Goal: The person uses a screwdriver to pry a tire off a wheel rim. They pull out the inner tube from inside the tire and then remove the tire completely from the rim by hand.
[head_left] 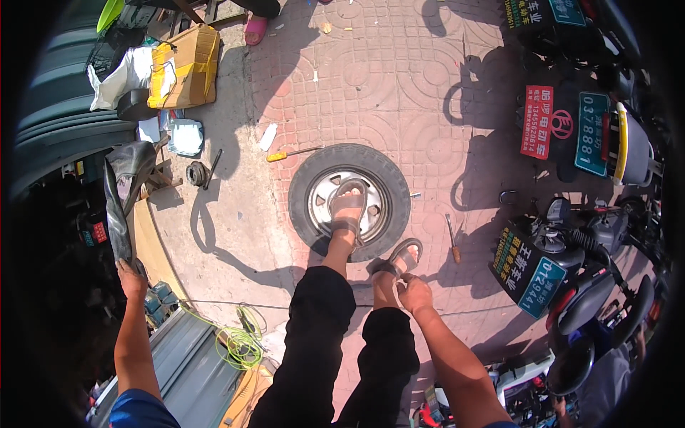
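My left hand (pixel 131 279) is raised at the left, its fingers closed around the lower end of a limp black rubber inner tube (pixel 119 221). The tube stretches upward from it, with a wider fold at the top. Low beside my right ankle is my right hand (pixel 414 292), its fingers curled together; whatever they grip, if anything, cannot be made out. A small wheel with a black tyre (pixel 392 196) and silver rim lies flat on the paving. My left sandalled foot (pixel 348 207) rests on its rim, while my right foot (pixel 405 258) stands just beside the tyre.
A yellow-handled screwdriver (pixel 278 156) touches the tyre's far left; a brown-handled one (pixel 456 252) lies right. A round metal part (pixel 196 173), taped carton (pixel 196 71) and green hose (pixel 239 346) are left. Parked motorbikes (pixel 571 285) line the right. Another person's pink slipper (pixel 255 31) shows at the top.
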`<control>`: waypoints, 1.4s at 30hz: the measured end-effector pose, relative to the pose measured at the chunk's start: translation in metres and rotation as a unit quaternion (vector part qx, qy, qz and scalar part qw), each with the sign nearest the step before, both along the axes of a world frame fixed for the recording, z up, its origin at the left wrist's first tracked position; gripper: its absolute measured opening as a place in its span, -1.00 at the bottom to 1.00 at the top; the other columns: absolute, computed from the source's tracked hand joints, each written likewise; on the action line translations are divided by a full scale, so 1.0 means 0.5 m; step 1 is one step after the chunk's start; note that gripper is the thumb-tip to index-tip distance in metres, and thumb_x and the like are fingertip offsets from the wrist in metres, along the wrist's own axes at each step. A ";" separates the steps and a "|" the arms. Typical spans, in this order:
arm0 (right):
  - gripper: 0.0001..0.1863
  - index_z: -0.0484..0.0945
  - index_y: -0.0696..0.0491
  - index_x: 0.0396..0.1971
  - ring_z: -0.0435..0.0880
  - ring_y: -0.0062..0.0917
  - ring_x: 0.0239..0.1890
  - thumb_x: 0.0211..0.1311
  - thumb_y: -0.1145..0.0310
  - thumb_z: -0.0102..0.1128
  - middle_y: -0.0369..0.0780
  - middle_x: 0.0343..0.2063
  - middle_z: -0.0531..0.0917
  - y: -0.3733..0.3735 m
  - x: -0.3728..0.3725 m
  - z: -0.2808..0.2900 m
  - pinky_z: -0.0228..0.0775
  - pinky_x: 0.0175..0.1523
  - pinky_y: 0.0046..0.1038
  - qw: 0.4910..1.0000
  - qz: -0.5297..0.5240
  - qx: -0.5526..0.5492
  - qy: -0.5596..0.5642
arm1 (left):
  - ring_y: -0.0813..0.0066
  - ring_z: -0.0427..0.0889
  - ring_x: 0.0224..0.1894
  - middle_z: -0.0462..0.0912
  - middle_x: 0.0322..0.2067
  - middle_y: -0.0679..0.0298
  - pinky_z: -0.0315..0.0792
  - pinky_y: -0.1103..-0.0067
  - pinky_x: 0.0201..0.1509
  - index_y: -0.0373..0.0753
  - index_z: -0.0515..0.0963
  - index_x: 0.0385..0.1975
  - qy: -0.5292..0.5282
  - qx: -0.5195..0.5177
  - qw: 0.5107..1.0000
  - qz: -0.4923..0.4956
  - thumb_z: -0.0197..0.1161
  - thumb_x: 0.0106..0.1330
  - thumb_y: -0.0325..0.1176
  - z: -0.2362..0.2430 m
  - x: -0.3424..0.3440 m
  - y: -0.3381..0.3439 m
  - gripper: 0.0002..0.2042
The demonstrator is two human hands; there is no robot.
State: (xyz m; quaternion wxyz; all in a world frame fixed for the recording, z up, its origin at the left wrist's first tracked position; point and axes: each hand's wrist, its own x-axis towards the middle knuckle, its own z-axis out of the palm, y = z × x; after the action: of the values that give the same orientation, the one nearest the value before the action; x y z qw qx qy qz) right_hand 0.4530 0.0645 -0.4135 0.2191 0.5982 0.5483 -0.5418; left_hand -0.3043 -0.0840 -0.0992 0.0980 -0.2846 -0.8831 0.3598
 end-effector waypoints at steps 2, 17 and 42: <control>-0.57 0.67 0.04 0.07 0.68 -0.14 0.10 0.29 0.13 0.24 -0.03 0.00 0.73 -0.007 0.013 0.029 0.48 0.23 -0.19 1.000 -0.010 0.027 0.002 | -0.21 0.16 0.50 0.11 0.46 -0.33 0.17 0.26 0.55 -0.54 0.09 0.45 -0.148 -0.064 0.977 0.139 0.25 0.20 -0.38 -0.060 0.129 -0.165 -0.19; -0.54 0.60 0.04 0.16 0.67 -0.08 0.10 0.30 0.19 0.25 0.01 0.01 0.71 -0.059 -0.201 -0.055 0.47 0.24 -0.19 0.998 -0.048 -0.009 0.039 | 0.30 0.57 0.20 0.60 0.19 0.08 0.38 0.51 0.32 -0.35 0.46 0.31 -0.593 0.281 0.707 0.265 0.11 0.50 0.10 -0.929 0.523 0.181 -0.37; 0.10 0.16 0.31 0.39 0.53 -0.33 0.26 0.04 0.00 0.61 0.00 0.27 0.48 0.181 -0.345 0.262 0.36 0.38 -0.27 0.895 -0.387 0.009 0.221 | -0.13 0.07 0.53 0.24 0.42 -0.04 0.00 0.10 0.54 -0.29 0.39 0.35 -0.721 0.271 0.622 -0.142 0.37 0.25 -0.31 -0.438 0.751 0.329 -0.37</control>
State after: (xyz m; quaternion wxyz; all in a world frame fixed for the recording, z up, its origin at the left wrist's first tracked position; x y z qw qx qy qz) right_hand 0.2806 0.1550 -0.2827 -0.1397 0.6299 0.3130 -0.6969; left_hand 0.0710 0.0806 -0.3179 -0.4473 -0.5352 -0.6772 -0.2342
